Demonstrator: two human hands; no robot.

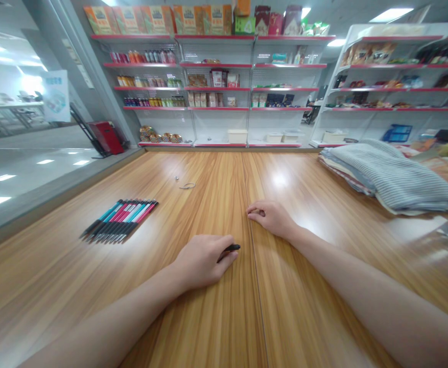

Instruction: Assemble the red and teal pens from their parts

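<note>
My left hand (pixel 204 258) rests on the wooden table (pixel 304 204) with its fingers curled round a dark pen (pixel 231 249), whose tip pokes out to the right. My right hand (pixel 272 217) lies a little farther ahead, fingers bent loosely and pressed to the table, with nothing visible in it. A neat row of several pens (pixel 120 220) with teal, pink and black barrels lies to the left, well apart from both hands.
A small ring (pixel 177 178) and a thin loop (pixel 187 186) lie farther up the table. Folded striped cloths (pixel 392 176) are stacked at the right. Shop shelves (pixel 216 87) with packaged goods line the back wall. A glass partition runs along the left.
</note>
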